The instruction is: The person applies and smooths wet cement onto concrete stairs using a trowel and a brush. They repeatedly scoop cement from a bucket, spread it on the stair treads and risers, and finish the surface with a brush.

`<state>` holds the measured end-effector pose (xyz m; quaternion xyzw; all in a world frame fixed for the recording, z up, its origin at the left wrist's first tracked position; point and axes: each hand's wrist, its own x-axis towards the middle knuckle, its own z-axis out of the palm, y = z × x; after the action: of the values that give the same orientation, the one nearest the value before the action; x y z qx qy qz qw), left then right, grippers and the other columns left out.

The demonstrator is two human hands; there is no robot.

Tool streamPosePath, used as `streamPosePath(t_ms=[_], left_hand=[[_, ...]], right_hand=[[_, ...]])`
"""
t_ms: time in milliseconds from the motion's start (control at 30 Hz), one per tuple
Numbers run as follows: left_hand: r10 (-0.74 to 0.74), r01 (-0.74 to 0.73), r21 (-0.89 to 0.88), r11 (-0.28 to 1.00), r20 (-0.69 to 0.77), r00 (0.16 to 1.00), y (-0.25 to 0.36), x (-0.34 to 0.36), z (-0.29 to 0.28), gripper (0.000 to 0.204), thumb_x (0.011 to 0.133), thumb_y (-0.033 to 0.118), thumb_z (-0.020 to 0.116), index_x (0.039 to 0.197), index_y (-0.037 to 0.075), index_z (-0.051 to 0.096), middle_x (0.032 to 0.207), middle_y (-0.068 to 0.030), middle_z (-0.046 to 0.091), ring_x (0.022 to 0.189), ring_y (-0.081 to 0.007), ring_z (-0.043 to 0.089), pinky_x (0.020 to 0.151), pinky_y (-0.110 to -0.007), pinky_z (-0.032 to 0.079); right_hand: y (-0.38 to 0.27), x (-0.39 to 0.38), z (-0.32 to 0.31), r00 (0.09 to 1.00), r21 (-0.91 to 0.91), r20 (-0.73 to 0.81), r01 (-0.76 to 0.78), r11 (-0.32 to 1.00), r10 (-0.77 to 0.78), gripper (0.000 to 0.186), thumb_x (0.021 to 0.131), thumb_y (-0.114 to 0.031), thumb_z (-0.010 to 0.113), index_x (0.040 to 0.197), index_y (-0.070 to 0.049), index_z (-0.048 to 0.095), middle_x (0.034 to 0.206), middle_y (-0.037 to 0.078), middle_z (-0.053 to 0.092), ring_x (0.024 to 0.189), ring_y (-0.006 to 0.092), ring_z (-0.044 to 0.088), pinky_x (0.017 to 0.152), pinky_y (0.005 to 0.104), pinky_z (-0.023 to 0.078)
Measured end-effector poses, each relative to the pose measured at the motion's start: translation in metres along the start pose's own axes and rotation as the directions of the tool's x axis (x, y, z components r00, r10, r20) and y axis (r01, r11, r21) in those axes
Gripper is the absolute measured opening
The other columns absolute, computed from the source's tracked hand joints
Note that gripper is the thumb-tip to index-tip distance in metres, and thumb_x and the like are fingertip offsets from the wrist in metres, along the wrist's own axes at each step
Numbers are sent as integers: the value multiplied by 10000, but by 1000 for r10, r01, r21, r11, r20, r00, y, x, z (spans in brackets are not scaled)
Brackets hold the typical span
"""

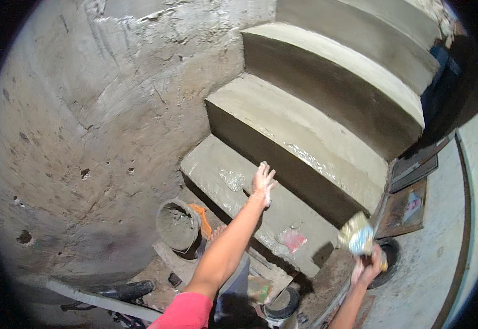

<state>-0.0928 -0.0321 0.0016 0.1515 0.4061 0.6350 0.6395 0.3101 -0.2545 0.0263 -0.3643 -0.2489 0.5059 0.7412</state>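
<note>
My left hand (pixel 263 181) reaches over the lowest concrete step (pixel 304 219), its fingers spread and smeared pale. Whether it touches the step or the riser behind it I cannot tell. A wide brush (pixel 355 236) with pale bristles, blurred, is gripped by its handle in my right hand (pixel 367 270). The brush stands off the right end of that step. Wet, shiny patches mark the lowest tread and the second step (pixel 299 142). On the lowest tread lies a red and white scrap (pixel 292 239), perhaps plastic.
A bucket of grey mortar (pixel 177 226) stands left of the lowest step, with an orange cloth (pixel 201 218) beside it. A dark tub (pixel 388 262) sits behind my right hand. Flat framed panels (pixel 404 208) lean at the right wall. Another container (pixel 283 304) is near my legs.
</note>
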Motion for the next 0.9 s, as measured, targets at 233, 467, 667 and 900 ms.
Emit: streamPosePath(t_ms=[233, 467, 667, 900], left_hand=[[-209, 163, -252, 954, -169, 963, 18, 65, 19, 817, 1048, 632, 291, 1672, 164, 48, 1755, -13, 10, 1608, -271, 88, 1264, -560, 30], [-314, 257, -313, 914, -144, 938, 10, 105, 6, 731, 1044, 670, 307, 1556, 158, 404, 1579, -3, 419, 1339, -231, 451, 1099, -487, 359], [-337, 306, -233, 923, -105, 936, 5, 86, 24, 771, 1036, 675, 293, 1653, 215, 237, 1703, -5, 239, 1518, -235, 312, 1199, -497, 246], [-202, 200, -325, 924, 28, 979, 8, 60, 34, 836, 1034, 695, 252, 1672, 176, 104, 1754, -17, 20, 1603, -273, 122, 1260, -580, 103]], right_hand=[[121, 207, 375, 970, -313, 206, -58, 948, 128, 348, 1005, -304, 596, 1264, -78, 652, 1152, 73, 675, 1042, 215, 671, 773, 358, 622], [295, 292, 583, 867, -301, 253, -351, 887, 429, 228, 916, -139, 640, 1060, 27, 580, 940, 153, 649, 682, 267, 696, 576, 358, 672], [273, 306, 529, 934, -592, 112, -213, 777, 340, 196, 959, -160, 633, 980, 32, 600, 857, 138, 612, 614, 232, 663, 519, 347, 647], [125, 275, 357, 976, -647, 16, -154, 746, 215, 195, 949, -146, 604, 938, 48, 606, 789, 147, 638, 579, 246, 669, 467, 340, 597]])
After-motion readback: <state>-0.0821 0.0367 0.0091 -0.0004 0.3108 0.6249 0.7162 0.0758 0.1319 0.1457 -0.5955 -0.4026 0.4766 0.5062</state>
